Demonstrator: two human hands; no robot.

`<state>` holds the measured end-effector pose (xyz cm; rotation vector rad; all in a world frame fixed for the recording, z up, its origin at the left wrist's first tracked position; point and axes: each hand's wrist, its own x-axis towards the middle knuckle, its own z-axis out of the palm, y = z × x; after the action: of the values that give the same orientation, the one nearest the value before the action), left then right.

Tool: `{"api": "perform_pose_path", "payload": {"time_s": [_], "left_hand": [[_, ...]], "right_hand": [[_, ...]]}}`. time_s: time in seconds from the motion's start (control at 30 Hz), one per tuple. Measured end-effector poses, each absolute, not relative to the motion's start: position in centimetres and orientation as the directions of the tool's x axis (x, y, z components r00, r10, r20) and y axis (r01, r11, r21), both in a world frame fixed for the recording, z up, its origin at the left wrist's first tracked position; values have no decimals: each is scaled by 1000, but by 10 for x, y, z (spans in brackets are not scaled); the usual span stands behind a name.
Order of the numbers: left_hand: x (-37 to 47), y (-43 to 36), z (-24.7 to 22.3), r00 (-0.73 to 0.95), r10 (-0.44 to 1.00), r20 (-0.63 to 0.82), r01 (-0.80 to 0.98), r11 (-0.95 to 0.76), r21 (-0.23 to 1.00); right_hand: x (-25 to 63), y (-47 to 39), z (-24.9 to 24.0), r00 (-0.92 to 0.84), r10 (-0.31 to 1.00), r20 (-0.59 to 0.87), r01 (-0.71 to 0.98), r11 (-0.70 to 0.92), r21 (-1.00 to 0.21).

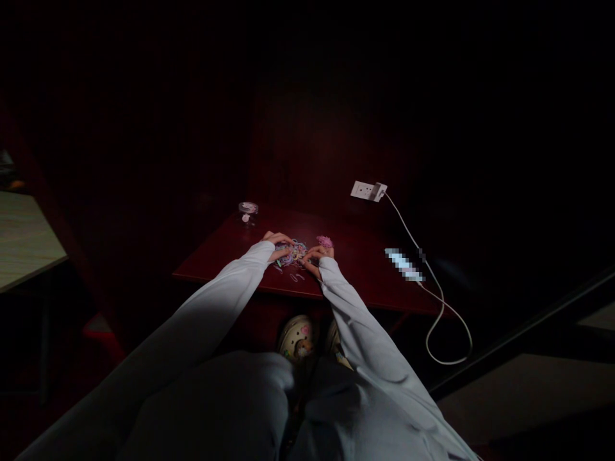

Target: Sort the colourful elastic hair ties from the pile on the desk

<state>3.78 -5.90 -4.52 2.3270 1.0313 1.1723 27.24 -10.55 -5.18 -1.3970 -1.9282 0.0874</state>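
Note:
A pile of small multicoloured loops (295, 251) lies on the dark red table (211, 256), with a few strands loose at its near edge. My left hand (278, 242) rests at the pile's left side, its fingers apart and curved over the loops. At the right side is my right hand (314, 255), fingers bent down to the pile; whatever its fingertips hold is too small to make out. A pink bunch of loops (325, 241) sits just beyond my right hand, close to its knuckles.
A clear round container (248, 212) stands at the table's back left. On the right lies a blurred-out phone (404, 264) with a white cable (439, 288) running to a wall socket (365, 191). Below the front edge are shoes (296, 336).

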Motion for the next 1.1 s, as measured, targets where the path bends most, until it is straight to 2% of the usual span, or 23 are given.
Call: {"api": "perform_pose_path", "payload": {"time_s": [0.2, 0.33, 0.83, 1.1], "left_hand": [[40, -58, -47, 389, 739, 549, 448, -673, 589], [42, -58, -50, 361, 751, 553, 466, -659, 591], [41, -61, -47, 399, 737, 545, 449, -676, 585], [42, -62, -46, 473, 676, 565, 438, -737, 515]], "right_hand": [[267, -117, -45, -172, 837, 519, 858, 386, -338], [265, -121, -43, -183, 831, 525, 866, 389, -314], [267, -117, -40, -188, 844, 502, 820, 417, -393], [269, -110, -47, -110, 835, 540, 786, 405, -467]]}}
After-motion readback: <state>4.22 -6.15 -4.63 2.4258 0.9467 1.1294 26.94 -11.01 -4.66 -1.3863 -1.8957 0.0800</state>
